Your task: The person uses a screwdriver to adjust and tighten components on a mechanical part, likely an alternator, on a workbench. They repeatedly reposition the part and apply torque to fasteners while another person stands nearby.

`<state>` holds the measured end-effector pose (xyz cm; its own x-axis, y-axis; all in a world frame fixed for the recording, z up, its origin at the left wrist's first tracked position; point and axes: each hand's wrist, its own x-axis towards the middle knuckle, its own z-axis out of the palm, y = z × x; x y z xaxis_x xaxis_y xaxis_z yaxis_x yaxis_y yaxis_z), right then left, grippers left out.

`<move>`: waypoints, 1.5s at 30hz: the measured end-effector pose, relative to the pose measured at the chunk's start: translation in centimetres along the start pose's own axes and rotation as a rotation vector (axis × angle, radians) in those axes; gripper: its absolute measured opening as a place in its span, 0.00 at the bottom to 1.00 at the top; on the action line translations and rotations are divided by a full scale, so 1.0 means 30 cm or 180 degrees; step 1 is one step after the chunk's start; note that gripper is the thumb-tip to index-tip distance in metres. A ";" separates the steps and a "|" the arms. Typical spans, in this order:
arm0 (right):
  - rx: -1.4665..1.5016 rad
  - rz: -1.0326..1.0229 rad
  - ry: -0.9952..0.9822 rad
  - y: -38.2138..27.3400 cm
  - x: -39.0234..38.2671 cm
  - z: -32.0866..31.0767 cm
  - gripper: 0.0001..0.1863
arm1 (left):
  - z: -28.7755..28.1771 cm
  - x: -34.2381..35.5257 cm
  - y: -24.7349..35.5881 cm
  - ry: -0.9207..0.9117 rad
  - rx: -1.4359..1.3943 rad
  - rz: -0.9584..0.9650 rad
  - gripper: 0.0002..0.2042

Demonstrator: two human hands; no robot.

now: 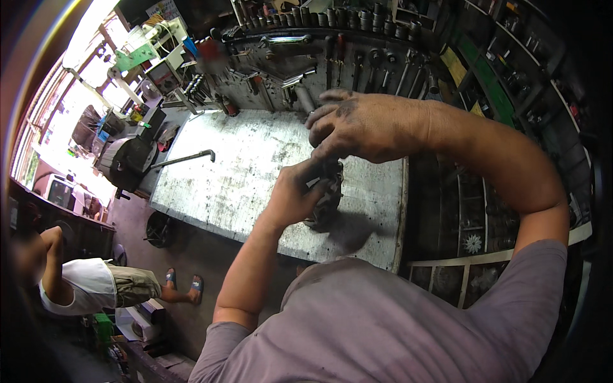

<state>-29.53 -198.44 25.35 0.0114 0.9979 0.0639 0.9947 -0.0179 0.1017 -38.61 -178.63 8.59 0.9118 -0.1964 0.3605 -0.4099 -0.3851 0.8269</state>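
Note:
A dark, greasy metal part stands on the worn, whitish workbench top, close to its near edge. My left hand is closed against the upper part of it, with blackened fingers. Just above and to the right, my right hand is bent over the same part, its fingers curled and soiled. Whatever sits between those fingers is hidden. Beyond my right fingertips shows a grey cylinder; I cannot tell whether my hand touches it.
A bent metal bar reaches over the bench's left side, beside a dark bench vise. Sockets line a rack above hanging wrenches. Shelves of parts flank the right. A person in a white shirt is at the lower left.

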 end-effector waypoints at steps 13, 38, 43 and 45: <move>0.0170 0.0225 -0.0059 0.004 0.008 0.020 0.16 | -0.009 -0.004 0.008 -0.0065 -0.0734 -0.0387 0.34; 0.0541 0.1121 -0.0709 0.021 -0.002 0.014 0.18 | 0.009 -0.001 0.012 0.0044 0.0046 -0.0051 0.24; 0.0951 0.1013 -0.0499 -0.001 -0.011 0.006 0.20 | 0.034 0.004 0.002 0.0344 -0.0160 -0.0198 0.21; 0.0375 0.0003 0.0210 0.000 -0.005 0.003 0.20 | 0.021 0.005 -0.014 0.0027 -0.0587 -0.0186 0.21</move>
<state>-29.52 -198.57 25.23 0.0094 0.9915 0.1297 0.9999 -0.0075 -0.0154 -38.32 -179.06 8.03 0.9345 -0.1708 0.3124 -0.3456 -0.2238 0.9113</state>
